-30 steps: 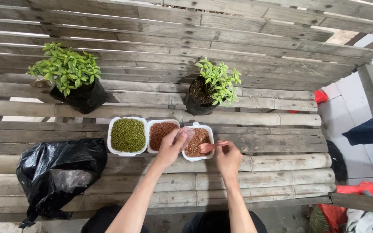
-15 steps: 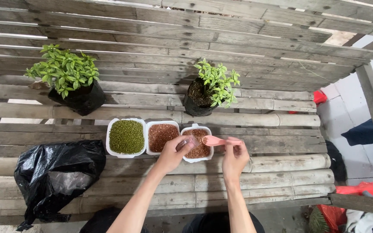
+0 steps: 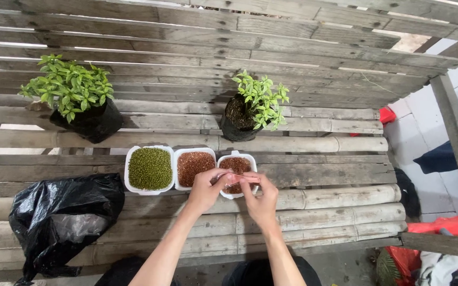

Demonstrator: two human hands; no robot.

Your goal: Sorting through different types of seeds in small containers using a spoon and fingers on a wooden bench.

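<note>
My left hand point(image 3: 206, 189) pinches a small clear plastic bag point(image 3: 228, 179) at its mouth, thumb and forefinger closed on the film. The bag is thin and see-through, so the reddish-brown grain below shows through it; how much lies inside I cannot tell. My right hand point(image 3: 261, 201) grips a pink plastic spoon point(image 3: 246, 179), fingers clenched on the handle. The spoon is pale pink and slender; its long axis runs nearly level, left to right, with one end pointing left at the bag's mouth. Most of the bowl is hidden between my fingers.

Both things sit just above the near edge of the right white tub point(image 3: 238, 173) of reddish-brown grain. Just beside it stands the middle white tub point(image 3: 194, 167) with similar grain, then the left white tub point(image 3: 149, 169) of green beans. All three rest on a slatted bench point(image 3: 335, 175) of weathered boards and bamboo poles. A crumpled black plastic bag point(image 3: 62, 212) lies well apart at the left. Two potted plants point(image 3: 253, 108) stand behind.
</note>
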